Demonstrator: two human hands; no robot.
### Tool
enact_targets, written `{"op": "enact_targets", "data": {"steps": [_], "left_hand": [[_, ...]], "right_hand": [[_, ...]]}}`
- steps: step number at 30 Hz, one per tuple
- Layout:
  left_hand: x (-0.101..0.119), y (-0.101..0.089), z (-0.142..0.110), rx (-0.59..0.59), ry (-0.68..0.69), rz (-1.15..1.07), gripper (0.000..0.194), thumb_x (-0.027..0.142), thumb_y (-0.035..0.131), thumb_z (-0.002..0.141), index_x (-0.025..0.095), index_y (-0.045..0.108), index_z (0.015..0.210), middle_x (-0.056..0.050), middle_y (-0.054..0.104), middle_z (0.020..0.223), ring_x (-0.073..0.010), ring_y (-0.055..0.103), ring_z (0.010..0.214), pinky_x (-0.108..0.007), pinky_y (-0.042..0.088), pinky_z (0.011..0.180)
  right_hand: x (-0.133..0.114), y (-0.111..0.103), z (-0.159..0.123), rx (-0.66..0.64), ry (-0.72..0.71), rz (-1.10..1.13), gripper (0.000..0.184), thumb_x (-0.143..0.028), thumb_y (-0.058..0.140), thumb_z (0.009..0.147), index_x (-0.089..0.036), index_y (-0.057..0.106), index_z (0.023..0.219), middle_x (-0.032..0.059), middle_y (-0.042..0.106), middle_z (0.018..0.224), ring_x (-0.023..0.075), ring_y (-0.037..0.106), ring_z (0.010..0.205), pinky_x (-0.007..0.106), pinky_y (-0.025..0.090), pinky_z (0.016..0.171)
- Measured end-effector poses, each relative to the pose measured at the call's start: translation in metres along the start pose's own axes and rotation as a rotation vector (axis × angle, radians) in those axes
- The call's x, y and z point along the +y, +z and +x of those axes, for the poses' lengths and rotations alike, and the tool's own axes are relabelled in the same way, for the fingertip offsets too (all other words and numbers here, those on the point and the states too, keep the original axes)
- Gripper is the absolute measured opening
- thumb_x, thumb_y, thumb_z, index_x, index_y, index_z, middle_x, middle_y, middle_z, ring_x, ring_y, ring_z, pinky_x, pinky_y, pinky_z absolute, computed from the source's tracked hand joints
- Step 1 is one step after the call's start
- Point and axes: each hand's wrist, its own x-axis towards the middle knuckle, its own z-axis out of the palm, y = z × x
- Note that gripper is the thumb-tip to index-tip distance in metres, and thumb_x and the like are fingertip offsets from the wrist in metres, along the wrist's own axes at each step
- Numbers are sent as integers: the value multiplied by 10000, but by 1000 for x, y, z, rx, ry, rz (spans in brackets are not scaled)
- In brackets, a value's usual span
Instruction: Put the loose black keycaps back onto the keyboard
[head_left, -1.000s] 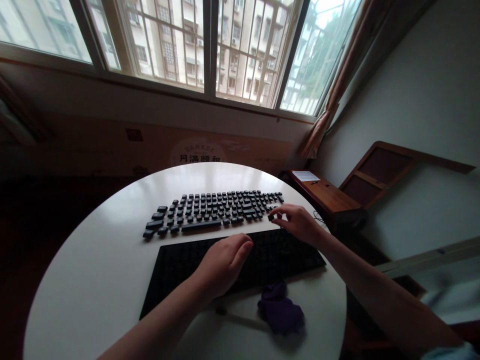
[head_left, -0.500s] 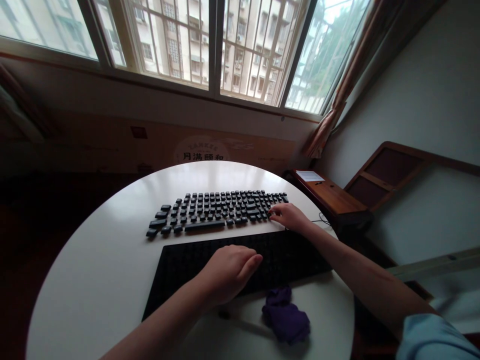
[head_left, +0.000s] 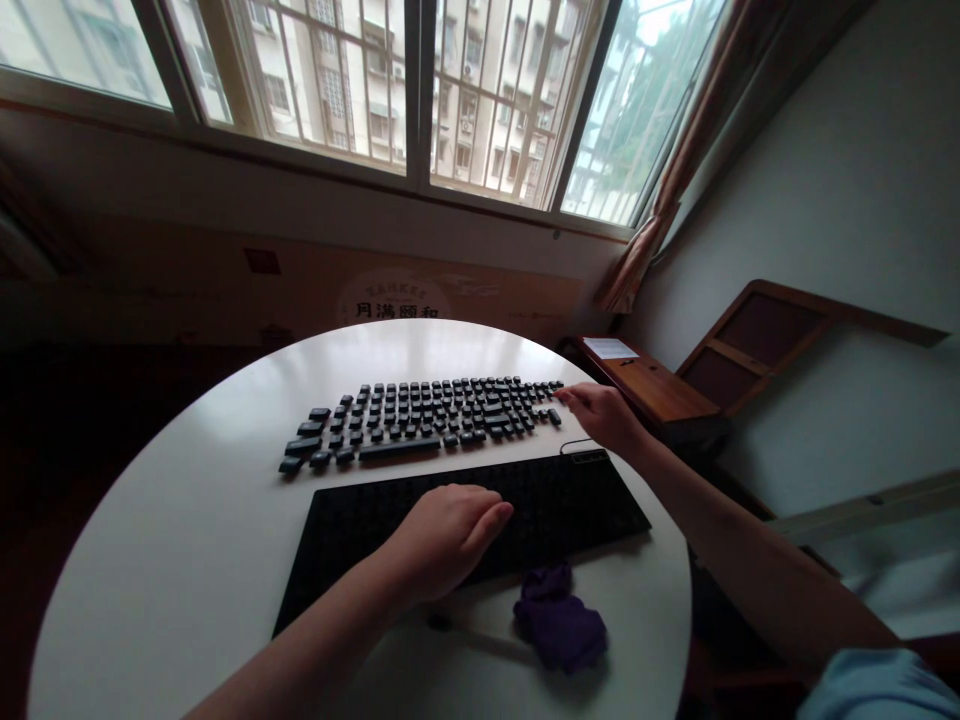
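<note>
Rows of loose black keycaps [head_left: 420,405] are laid out like a keyboard on the white round table [head_left: 187,480]. My right hand [head_left: 604,415] reaches the right end of these rows, its thumb and fingertips pinched at a keycap there. Nearer to me lies a black keyboard [head_left: 555,505], with individual keys hard to make out in the dark surface. My left hand [head_left: 454,530] rests over the middle of it, fingers curled under and thumb alongside; whatever may be inside is hidden. A crumpled purple cloth [head_left: 562,620] sits just in front of the keyboard.
Beside the cloth a thin tool [head_left: 480,640], partly hidden and blurred, lies on the table. A cable [head_left: 574,443] runs from the keyboard's back edge. To the right stands a wooden side table [head_left: 660,385] with a paper [head_left: 611,348] on it. Barred windows [head_left: 495,100] are behind.
My right hand has moved away from me to the upper right end of the keycaps, uncovering a long upright keycap and the keyboard's corner. The left hand stays. The view has shifted slightly.
</note>
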Motion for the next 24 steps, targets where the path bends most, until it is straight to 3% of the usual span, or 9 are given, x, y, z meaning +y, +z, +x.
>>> {"op": "enact_targets", "data": {"steps": [4, 6, 8, 10, 13, 16, 19, 24], "left_hand": [[1, -2, 1, 52, 30, 68, 474, 431, 260, 1025, 201, 559, 737, -38, 607, 772, -199, 578, 768, -307, 418, 705], [2, -1, 3, 89, 48, 91, 409, 402, 331, 1016, 199, 605, 791, -55, 639, 862, -220, 594, 876, -338, 456, 795], [1, 3, 4, 114, 89, 89, 302, 369, 418, 999, 202, 655, 914, -73, 669, 1035, -239, 598, 1019, -377, 465, 923], [-2, 9, 6, 128, 134, 95, 242, 341, 483, 979, 217, 673, 1061, -89, 640, 1250, -264, 561, 1182, -424, 433, 1042], [-9, 20, 8, 147, 163, 138, 286, 307, 527, 957, 255, 660, 1204, -97, 555, 1426, -301, 483, 1327, -518, 354, 1137], [-16, 27, 10, 143, 176, 165, 304, 273, 559, 933, 274, 662, 1219, -93, 561, 1427, -305, 488, 1334, -547, 345, 1144], [-19, 28, 11, 129, 176, 175, 291, 244, 633, 877, 271, 690, 1161, -91, 592, 1390, -309, 505, 1317, -539, 370, 1129], [-20, 27, 14, 126, 161, 158, 279, 225, 678, 834, 270, 711, 1107, -86, 613, 1360, -311, 529, 1290, -536, 398, 1107]], "right_hand": [[-12, -48, -26, 117, 195, 255, 690, -653, 273, 991, -172, 761, 916, 73, 678, 780, 184, 645, 714, 313, 526, 712], [-17, -65, -47, 47, 355, 449, 741, -729, 258, 955, -170, 742, 897, 36, 608, 612, 164, 600, 577, 321, 543, 659], [-21, -73, -70, -110, 531, 662, 697, -777, 362, 900, -167, 699, 869, -12, 515, 466, 152, 537, 442, 333, 548, 581], [-22, -71, -90, -239, 630, 824, 586, -756, 533, 839, -180, 633, 812, -33, 509, 441, 144, 526, 400, 335, 550, 556], [-18, -55, -111, -203, 632, 917, 507, -675, 684, 781, -195, 536, 721, -56, 506, 478, 108, 515, 408, 278, 521, 537], [-10, -37, -118, -102, 679, 884, 551, -705, 669, 764, -199, 477, 660, -82, 411, 457, 76, 437, 373, 223, 422, 443], [-5, -27, -118, -86, 718, 845, 568, -721, 643, 757, -208, 435, 630, -98, 340, 440, 62, 367, 350, 218, 370, 416], [-6, -22, -116, -86, 673, 683, 532, -691, 605, 780, -213, 426, 631, -80, 364, 475, 74, 379, 371, 211, 295, 381]]}}
